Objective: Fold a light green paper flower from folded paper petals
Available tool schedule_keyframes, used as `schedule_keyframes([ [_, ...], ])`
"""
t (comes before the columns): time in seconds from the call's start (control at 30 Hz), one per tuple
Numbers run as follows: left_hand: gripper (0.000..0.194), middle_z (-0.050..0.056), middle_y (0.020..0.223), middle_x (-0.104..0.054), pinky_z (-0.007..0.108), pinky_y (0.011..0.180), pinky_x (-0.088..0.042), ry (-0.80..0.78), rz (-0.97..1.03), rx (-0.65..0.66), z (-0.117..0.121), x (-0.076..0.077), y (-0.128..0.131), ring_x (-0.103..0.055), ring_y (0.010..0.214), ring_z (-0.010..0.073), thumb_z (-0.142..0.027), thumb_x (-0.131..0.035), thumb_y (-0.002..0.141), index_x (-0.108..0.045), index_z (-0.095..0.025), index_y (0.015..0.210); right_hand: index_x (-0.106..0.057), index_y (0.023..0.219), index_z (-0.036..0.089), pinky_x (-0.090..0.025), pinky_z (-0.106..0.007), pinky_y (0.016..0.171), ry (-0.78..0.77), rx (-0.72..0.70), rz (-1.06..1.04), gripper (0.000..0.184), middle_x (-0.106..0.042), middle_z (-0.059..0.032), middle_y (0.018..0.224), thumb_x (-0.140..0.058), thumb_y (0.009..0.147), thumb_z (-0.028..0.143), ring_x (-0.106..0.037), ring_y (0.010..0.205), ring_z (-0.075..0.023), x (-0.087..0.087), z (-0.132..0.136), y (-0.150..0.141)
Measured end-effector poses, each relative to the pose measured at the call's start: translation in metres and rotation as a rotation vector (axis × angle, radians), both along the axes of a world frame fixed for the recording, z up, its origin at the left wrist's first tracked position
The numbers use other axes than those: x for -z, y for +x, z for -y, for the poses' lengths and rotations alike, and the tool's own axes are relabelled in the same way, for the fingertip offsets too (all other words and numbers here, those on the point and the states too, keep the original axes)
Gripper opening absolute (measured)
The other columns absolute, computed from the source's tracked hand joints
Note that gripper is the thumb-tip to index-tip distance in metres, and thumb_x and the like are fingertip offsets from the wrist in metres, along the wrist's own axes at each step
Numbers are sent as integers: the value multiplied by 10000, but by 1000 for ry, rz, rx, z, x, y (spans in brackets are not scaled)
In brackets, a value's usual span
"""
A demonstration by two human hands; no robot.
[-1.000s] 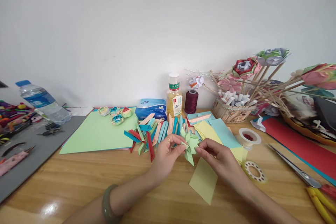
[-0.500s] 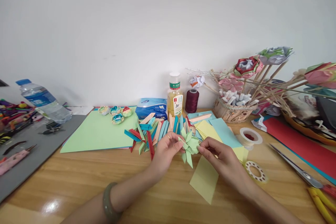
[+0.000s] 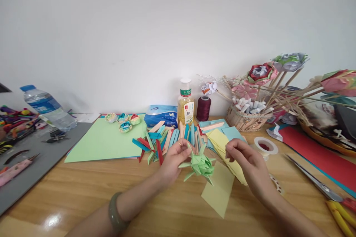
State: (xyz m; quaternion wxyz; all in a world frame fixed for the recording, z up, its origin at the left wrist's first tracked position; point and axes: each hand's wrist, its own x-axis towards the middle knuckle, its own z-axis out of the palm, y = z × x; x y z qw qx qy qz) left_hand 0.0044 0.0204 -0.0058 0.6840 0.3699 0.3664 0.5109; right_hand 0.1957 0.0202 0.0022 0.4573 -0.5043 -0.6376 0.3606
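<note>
A light green folded-paper flower with pointed petals is gripped at its left side by my left hand, thumb and fingers pinched on it. My right hand is off the flower, a short way to its right, with its fingers curled and pinched together; whatever may be between the fingertips is too small to make out. Long yellow paper pieces lie just behind and under the right hand. On the wooden table below the flower lies a pale yellow-green paper sheet.
Behind the hands are folded coloured paper strips, a tissue pack, a drink bottle and a thread spool. Small paper flowers sit on green sheets at left. Scissors and a ribbon roll lie right.
My right hand has let go of the flower and moved right and slightly up. The flower has turned and tilted in my left hand, showing more of its layered petals.
</note>
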Motion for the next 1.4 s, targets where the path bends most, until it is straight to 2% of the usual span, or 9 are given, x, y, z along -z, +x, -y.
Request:
schedule_keyframes([
  [0.07,341,-22,653,-532,221,560,-396,-18,-11,50,1,-1,0,-496,568,87,-375,-749,590,-504,-156,681,-550,763,214,-425,-247,589,-34,-43,-45,203,-524,0,731,-495,834,396,-504,681,-155,-2,-1,-1],
  [0.17,338,-5,706,-555,230,591,-401,-10,-39,103,2,0,1,-515,617,101,-391,-735,610,-507,-157,693,-609,869,214,-456,-286,724,-75,-199,-45,244,-589,-34,893,-509,822,431,-550,848,-192,-5,0,-7],
  [0.27,345,10,733,-571,228,592,-387,9,-103,157,1,5,1,-522,645,113,-423,-719,618,-516,-158,707,-608,885,205,-478,-289,676,-160,-246,-84,281,-617,-34,847,-552,786,462,-577,788,-184,-6,2,-12],
  [0.47,329,-9,695,-571,205,559,-351,-29,-162,184,-1,15,1,-501,590,90,-397,-721,616,-528,-164,747,-557,761,193,-466,-273,601,-290,-280,-172,300,-587,2,700,-645,689,471,-562,641,-151,2,1,-17],
  [0.6,334,-1,742,-593,212,572,-371,-47,-197,200,1,14,3,-538,647,112,-348,-715,629,-571,-181,881,-537,692,181,-431,-253,579,-330,-285,-183,291,-543,23,645,-670,684,440,-523,601,-129,8,0,-18],
  [0.67,285,8,763,-592,225,592,-396,-56,-218,186,2,13,4,-549,678,123,-338,-687,658,-585,-175,867,-533,677,176,-415,-245,566,-347,-296,-182,298,-530,30,627,-669,688,441,-508,585,-123,9,0,-17],
  [0.8,237,4,740,-590,238,620,-416,-7,-247,158,2,13,3,-549,678,122,-304,-707,641,-570,-162,773,-531,689,179,-393,-236,553,-291,-306,-126,274,-514,30,647,-640,730,427,-486,597,-123,10,1,-15],
  [1.03,205,31,786,-630,254,656,-437,179,-392,177,2,14,1,-570,718,142,-269,-709,640,-635,-155,793,-513,722,193,-403,-235,580,-177,-337,-29,215,-524,17,699,-572,809,380,-494,651,-132,6,6,-15],
  [1.4,147,35,768,-648,289,689,-493,318,-704,-86,13,14,5,-617,721,170,-269,-722,638,-672,-172,738,-516,731,198,-431,-247,620,-94,-278,84,176,-557,2,703,-549,818,348,-534,686,-155,5,8,-16],
])
